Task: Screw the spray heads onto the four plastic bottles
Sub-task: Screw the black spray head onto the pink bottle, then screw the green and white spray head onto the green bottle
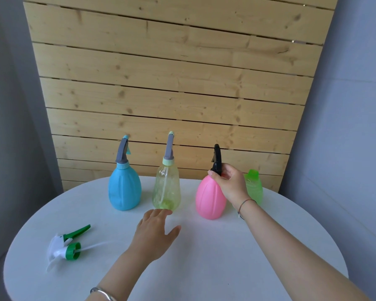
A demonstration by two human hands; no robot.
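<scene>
I observe four bottles in a row at the far side of the round white table [204, 268].

1. Blue bottle [124, 189], far left: opaque, contents not visible. A grey spray head [122, 153] sits on it.
2. Clear yellow-green bottle [166, 187]: a white dip tube [163, 187] runs down inside. It also carries a grey head [169, 146].
3. Pink bottle [210, 198]: opaque. My right hand [230, 183] grips the black spray head [217, 157] at its neck, fingers curled round it.
4. Green bottle [254, 187], far right: translucent, open neck, partly hidden behind the right wrist.

The green-and-white spray head [64, 246] lies on its side, near left. My left hand [154, 233] is palm down, fingers straight, holding nothing, just near the clear bottle's base.
</scene>
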